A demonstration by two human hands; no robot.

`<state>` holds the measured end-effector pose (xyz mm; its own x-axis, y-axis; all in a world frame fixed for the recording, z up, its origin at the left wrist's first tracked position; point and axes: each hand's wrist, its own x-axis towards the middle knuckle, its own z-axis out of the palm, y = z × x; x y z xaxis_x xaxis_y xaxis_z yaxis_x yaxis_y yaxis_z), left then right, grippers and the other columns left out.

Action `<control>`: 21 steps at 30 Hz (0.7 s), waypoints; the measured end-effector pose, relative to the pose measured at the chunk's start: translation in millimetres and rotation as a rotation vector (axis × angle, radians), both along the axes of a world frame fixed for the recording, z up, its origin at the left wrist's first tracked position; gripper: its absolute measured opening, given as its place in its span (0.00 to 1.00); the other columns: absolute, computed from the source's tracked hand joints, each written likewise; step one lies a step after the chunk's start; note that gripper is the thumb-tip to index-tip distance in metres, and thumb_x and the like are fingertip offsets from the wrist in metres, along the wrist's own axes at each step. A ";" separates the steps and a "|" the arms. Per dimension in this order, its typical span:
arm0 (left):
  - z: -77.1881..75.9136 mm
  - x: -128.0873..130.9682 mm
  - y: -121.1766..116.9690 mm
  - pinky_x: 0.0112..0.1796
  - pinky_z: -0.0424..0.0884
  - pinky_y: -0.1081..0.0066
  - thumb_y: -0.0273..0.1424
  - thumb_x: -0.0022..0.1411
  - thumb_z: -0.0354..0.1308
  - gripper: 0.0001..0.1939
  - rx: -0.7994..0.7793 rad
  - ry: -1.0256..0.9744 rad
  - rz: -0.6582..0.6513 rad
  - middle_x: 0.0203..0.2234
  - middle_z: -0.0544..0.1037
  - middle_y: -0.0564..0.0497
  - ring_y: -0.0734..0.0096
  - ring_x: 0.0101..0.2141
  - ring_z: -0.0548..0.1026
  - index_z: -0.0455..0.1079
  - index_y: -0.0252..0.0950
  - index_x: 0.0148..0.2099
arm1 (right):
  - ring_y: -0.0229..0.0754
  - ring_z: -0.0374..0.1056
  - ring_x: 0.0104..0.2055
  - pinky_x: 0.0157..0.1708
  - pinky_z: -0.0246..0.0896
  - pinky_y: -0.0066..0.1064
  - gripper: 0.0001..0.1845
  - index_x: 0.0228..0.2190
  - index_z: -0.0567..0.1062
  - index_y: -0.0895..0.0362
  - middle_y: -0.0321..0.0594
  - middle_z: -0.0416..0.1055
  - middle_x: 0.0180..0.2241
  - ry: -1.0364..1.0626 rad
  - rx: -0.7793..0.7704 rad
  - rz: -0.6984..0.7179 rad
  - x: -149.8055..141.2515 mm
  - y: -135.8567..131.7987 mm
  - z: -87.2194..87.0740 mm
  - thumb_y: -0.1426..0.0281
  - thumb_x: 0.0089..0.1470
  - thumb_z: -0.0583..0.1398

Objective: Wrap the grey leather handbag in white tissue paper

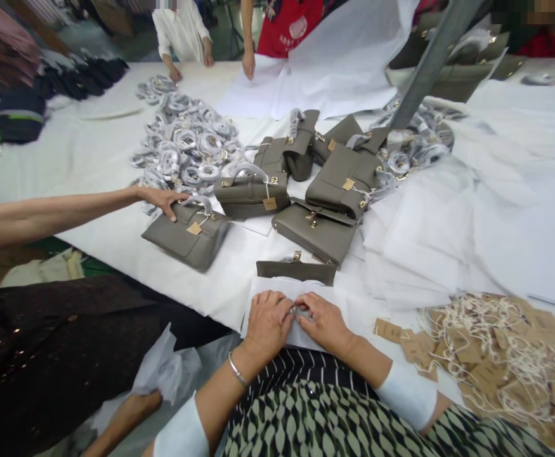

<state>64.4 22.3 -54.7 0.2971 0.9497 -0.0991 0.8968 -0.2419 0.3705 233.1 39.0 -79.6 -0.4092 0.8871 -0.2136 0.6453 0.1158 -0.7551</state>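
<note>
At the table's near edge, a handbag (pixel 296 271) stands with its olive flap raised and white tissue paper (pixel 281 285) over its front. My left hand (pixel 270 320) lies on the paper, its thumb and index finger pinched together. Close beside it, my right hand (pixel 322 320) is also closed, fingertips meeting the left's. A small metallic bit shows between the fingertips, too small to name. Beyond the hands sit several more olive handbags, among them one with a metal clasp (pixel 313 230) and one with a tan tag (pixel 251 193).
A co-worker's hand (pixel 165 202) rests on a tagged handbag (pixel 186 236) at left; their other hand holds crumpled tissue. Wrapped straps (pixel 186 139) pile up behind. Tan tags with strings (pixel 500 355) and paper sheets (pixel 415 235) lie right. A grey post (pixel 434 63) rises behind the bags.
</note>
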 end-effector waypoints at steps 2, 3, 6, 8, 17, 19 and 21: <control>-6.5 -2.9 -1.0 0.45 0.61 0.61 0.30 0.61 0.58 0.07 -0.004 -0.059 0.037 0.40 0.71 0.51 0.62 0.44 0.64 0.69 0.40 0.43 | 0.39 0.65 0.40 0.40 0.60 0.30 0.08 0.38 0.70 0.55 0.37 0.69 0.37 -0.020 0.001 -0.014 -2.5 0.1 0.3 0.72 0.52 0.58; -10.5 -4.8 -1.4 0.45 0.61 0.62 0.31 0.62 0.58 0.07 -0.001 -0.088 0.049 0.40 0.71 0.51 0.63 0.45 0.64 0.68 0.40 0.44 | 0.39 0.65 0.40 0.41 0.60 0.30 0.07 0.37 0.70 0.55 0.37 0.69 0.37 -0.023 -0.003 -0.019 -3.7 0.6 0.1 0.71 0.53 0.57; -21.1 -11.4 -1.7 0.47 0.60 0.63 0.32 0.62 0.58 0.09 0.006 -0.159 0.055 0.42 0.70 0.52 0.65 0.46 0.64 0.68 0.41 0.46 | 0.39 0.65 0.40 0.41 0.60 0.30 0.07 0.37 0.70 0.55 0.37 0.69 0.36 -0.039 0.000 -0.019 -6.0 1.5 -1.3 0.73 0.54 0.56; -24.5 -14.6 -0.8 0.47 0.59 0.64 0.31 0.61 0.60 0.10 -0.005 -0.185 0.070 0.42 0.70 0.52 0.65 0.46 0.64 0.69 0.41 0.45 | 0.40 0.64 0.41 0.43 0.59 0.31 0.08 0.38 0.71 0.54 0.37 0.69 0.37 -0.061 0.042 -0.002 -6.9 0.8 -2.7 0.72 0.54 0.57; -23.4 -8.4 1.0 0.47 0.59 0.64 0.28 0.58 0.60 0.09 -0.054 -0.255 0.195 0.40 0.71 0.53 0.65 0.45 0.65 0.70 0.41 0.42 | 0.37 0.66 0.40 0.40 0.58 0.29 0.08 0.35 0.71 0.54 0.34 0.69 0.36 -0.016 -0.073 -0.060 -9.8 7.5 -6.7 0.73 0.49 0.59; -23.0 -5.6 1.4 0.48 0.59 0.63 0.29 0.57 0.60 0.09 -0.072 -0.260 0.206 0.41 0.71 0.52 0.64 0.46 0.65 0.70 0.41 0.42 | 0.36 0.66 0.38 0.37 0.57 0.29 0.09 0.34 0.71 0.54 0.32 0.69 0.36 -0.020 -0.130 -0.079 -10.2 12.1 -8.0 0.72 0.47 0.60; -22.5 -2.9 2.1 0.47 0.59 0.62 0.30 0.56 0.61 0.10 -0.083 -0.260 0.207 0.41 0.71 0.52 0.63 0.45 0.65 0.71 0.42 0.42 | 0.36 0.66 0.36 0.35 0.55 0.29 0.10 0.34 0.70 0.53 0.31 0.69 0.35 -0.057 -0.159 -0.095 -9.8 16.4 -10.7 0.71 0.46 0.62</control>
